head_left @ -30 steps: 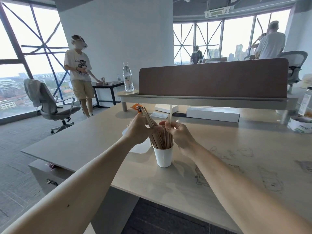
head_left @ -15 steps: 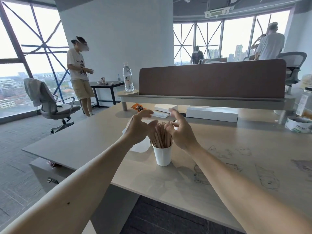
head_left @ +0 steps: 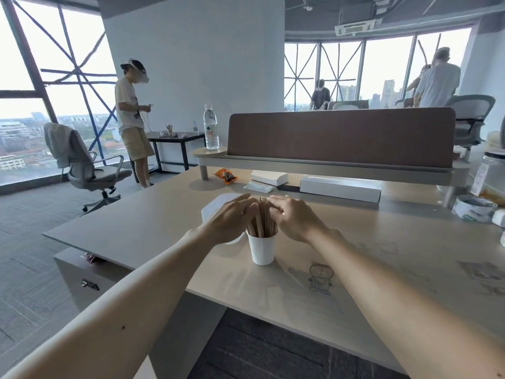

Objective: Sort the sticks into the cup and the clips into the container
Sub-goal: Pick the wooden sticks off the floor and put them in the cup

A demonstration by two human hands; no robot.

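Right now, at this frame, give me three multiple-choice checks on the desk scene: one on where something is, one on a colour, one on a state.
1. Where does the water bottle stand?
A. On the floor.
B. On the round end of the raised shelf.
C. On the office chair.

2. What colour is the paper cup?
A. Red.
B. Black.
C. White.

3. How are the wooden sticks?
A. Standing in the paper cup.
B. Scattered over the desk.
C. Lying in a box.

Answers:
1 B: the water bottle sits on the shelf's rounded end, left of the brown divider.
2 C: the cup is plain white.
3 A: the sticks stand bunched in the cup, with the left hand and right hand against their upper ends.
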